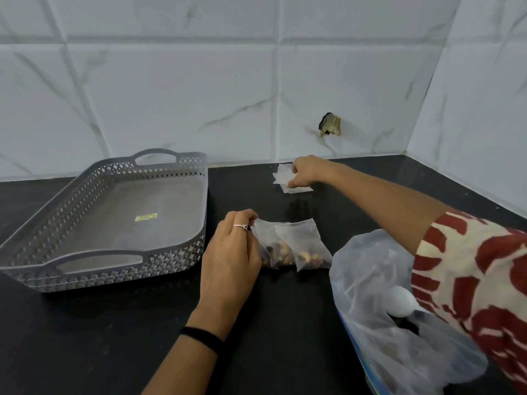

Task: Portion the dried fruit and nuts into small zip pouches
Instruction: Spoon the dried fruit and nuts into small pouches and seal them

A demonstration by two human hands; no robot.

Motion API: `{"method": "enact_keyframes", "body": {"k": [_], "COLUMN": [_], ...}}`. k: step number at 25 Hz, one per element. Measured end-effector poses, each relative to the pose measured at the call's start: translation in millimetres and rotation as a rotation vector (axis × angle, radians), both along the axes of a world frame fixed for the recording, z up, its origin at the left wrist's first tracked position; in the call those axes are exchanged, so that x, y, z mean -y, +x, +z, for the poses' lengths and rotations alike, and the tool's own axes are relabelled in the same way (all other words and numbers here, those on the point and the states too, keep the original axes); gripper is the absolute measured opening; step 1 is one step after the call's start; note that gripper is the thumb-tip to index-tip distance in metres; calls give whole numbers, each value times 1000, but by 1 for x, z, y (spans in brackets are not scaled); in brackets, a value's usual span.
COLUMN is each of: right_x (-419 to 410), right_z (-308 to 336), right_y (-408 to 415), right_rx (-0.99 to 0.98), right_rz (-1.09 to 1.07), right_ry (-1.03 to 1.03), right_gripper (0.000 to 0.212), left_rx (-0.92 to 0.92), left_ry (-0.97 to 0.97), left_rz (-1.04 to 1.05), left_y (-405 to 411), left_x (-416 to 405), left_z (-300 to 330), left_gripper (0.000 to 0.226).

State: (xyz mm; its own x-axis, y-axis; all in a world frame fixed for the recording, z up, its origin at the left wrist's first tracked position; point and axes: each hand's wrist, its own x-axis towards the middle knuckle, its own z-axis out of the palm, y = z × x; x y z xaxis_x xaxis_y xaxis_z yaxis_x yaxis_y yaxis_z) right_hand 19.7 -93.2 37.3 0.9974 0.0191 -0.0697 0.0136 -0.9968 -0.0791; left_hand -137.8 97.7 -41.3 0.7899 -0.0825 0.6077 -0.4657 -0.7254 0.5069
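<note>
Two filled zip pouches (293, 246) of nuts and dried fruit lie side by side on the black counter (114, 337); the left hand (231, 252) pinches the nearer one's top corner. Beyond them, the right hand (308, 171) closes its fingertips on a stack of empty pouches (282, 175). A grey lattice tray (114, 218) sits left of the left hand; a large plastic bag (385, 309) is to its right.

Hands (231, 252) (306, 171) on 2 pouch piles (291, 246) (285, 178)
</note>
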Motion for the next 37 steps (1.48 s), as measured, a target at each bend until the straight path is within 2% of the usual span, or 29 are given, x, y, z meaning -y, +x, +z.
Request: {"method": "enact_keyframes", "body": {"k": [5,7,11,15,19,21,24,27,29,31,33,37], "right_x": [-10,-14,-14,-10,-3,-1,2,2,-2,-7,-16,-39], "right_z": [-25,-34,-46,-36,-1,20,38,43,38,25,2,-52], "right_y": [25,31,33,33,22,-5,-63,-135,-183,-228,-268,-314], "right_rx": [-32,-4,122,263,345,301,133,106,204,349,445,596], "right_rz": [39,32,-41,-59,-29,-41,-42,14,90,197,270,393], "right_ry": [-60,-37,88,203,463,735,1214,1381,1332,1158,947,551], "right_gripper": [61,55,24,22,27,27,21,23,24,24,25,34], "left_rx": [-6,2,8,27,10,13,18,-153,-334,-453,-508,-543], "left_ry": [10,9,1,8,-12,-14,-36,-356,-650,-869,-993,-1023], "left_rz": [10,-6,-20,-14,-6,4,1,-130,-286,-377,-386,-331], "left_y": [3,3,5,6,6,3,-1,-17,-35,-55,-77,-109], "left_x": [3,4,5,4,1,1,5,17,24,26,21,1], "left_z": [0,0,-1,0,4,7,11,27,42,52,56,47], "left_gripper": [28,28,30,29,28,28,27,15,10,38,52,23]}}
